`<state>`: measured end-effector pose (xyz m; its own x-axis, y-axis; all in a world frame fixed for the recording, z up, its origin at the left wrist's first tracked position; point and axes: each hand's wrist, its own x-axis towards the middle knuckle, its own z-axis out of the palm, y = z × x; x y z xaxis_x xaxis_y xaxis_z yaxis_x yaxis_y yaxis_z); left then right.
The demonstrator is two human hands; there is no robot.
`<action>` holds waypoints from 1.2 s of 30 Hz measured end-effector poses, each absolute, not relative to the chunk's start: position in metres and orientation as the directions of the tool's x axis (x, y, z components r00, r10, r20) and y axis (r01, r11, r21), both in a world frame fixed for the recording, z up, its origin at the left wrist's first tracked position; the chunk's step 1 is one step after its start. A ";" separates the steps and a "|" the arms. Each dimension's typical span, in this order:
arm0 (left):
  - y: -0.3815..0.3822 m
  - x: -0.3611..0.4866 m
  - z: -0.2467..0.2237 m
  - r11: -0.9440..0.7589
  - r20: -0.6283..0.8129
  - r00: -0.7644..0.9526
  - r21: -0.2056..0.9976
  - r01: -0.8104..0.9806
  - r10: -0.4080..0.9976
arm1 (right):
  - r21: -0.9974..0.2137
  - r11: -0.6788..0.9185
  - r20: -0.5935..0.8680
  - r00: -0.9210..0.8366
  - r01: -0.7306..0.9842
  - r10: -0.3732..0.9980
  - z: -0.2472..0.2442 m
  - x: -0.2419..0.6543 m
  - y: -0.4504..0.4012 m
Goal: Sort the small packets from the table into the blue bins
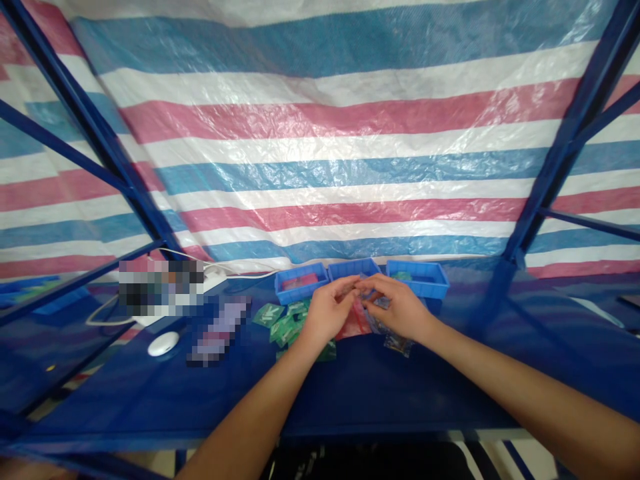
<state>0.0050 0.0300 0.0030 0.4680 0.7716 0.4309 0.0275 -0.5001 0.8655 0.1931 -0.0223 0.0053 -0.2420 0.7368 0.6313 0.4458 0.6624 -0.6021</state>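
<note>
My left hand (330, 309) is closed, its thumb and fingers pinched at the upper edge of a small red plastic bag (356, 323). Meeting it from the other side, my right hand (400, 308) is closed too, with fingertips together at the same bag's top. The fingers partly hide the bag's opening. Left of my left hand lies a pile of small green bags (289, 327), partly under the wrist. Clear bags with dark contents (399, 343) lie below my right hand.
Blue bins stand along the back: a left bin (301, 295) with red bags, a middle bin (350, 267) partly hidden, and a right bin (425, 288) with something green. A white round case (163, 344) and a power strip (215, 280) with cables are at left. Blue frame posts (550, 167) flank the table.
</note>
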 end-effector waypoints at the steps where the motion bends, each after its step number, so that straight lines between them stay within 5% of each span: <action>1: 0.033 0.005 0.002 -0.475 0.425 0.460 0.880 -0.009 0.780 | -0.613 0.661 0.629 -0.240 0.433 0.740 0.005 0.193 -0.022; 9: 0.034 0.010 0.002 -0.357 0.369 0.405 0.928 -0.107 0.837 | -0.796 0.526 0.550 -0.006 0.299 0.835 -0.004 0.193 -0.015; 15: 0.032 0.009 0.003 -0.403 0.394 0.425 0.912 -0.073 0.815 | -0.900 0.417 0.409 -0.088 0.124 0.908 -0.003 0.194 -0.013; 21: 0.036 0.008 -0.002 -0.446 0.421 0.405 0.894 -0.038 0.811 | -0.905 0.404 0.397 -0.079 0.133 0.914 -0.003 0.199 -0.010; 29: 0.032 0.006 0.002 -0.538 0.485 0.337 0.839 0.078 0.806 | -0.732 0.516 0.622 0.128 0.444 0.772 0.001 0.203 -0.011; 36: 0.029 0.009 -0.002 -0.535 0.460 0.471 0.844 0.033 0.753 | -0.597 0.638 0.684 -0.106 0.486 0.721 0.007 0.197 -0.020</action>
<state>0.0087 0.0290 -0.0018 0.4707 0.7531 0.4596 0.0325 -0.5354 0.8440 0.1966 -0.0198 0.0074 -0.1061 0.7214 0.6844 0.4858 0.6382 -0.5973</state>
